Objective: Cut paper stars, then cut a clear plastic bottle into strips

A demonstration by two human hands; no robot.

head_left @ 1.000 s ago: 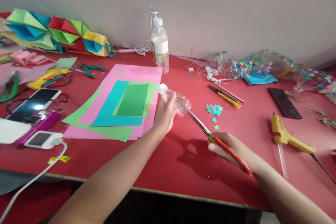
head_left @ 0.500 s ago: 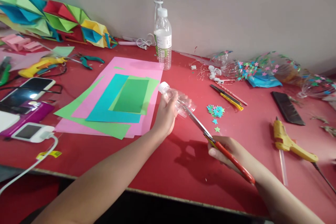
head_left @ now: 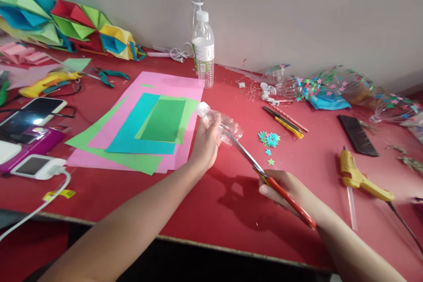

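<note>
My left hand [head_left: 208, 141] is closed around a clear plastic bottle top [head_left: 228, 124] with a white screw cap, held above the red table. In my right hand [head_left: 280, 187] is a pair of scissors [head_left: 244, 152] with red handles. Their blades point up and left, with the tips at the bottle plastic beside my left fingers. Whether the tips are inside the plastic I cannot tell. Just right of the bottle piece, several small star cutouts [head_left: 269, 139] lie in a heap on the table.
Coloured paper sheets [head_left: 155, 128] lie at left centre, with two bottles [head_left: 204, 50] standing behind. A yellow glue gun [head_left: 360, 178], a dark phone [head_left: 357, 135] and a yellow cutter [head_left: 288, 127] lie to the right. Pliers [head_left: 110, 77] and a white device with a cable [head_left: 38, 166] are left.
The whole view has shifted slightly, so things appear a little further left. Both hands keep their holds on the bottle top and scissors, with hardly any other movement.
</note>
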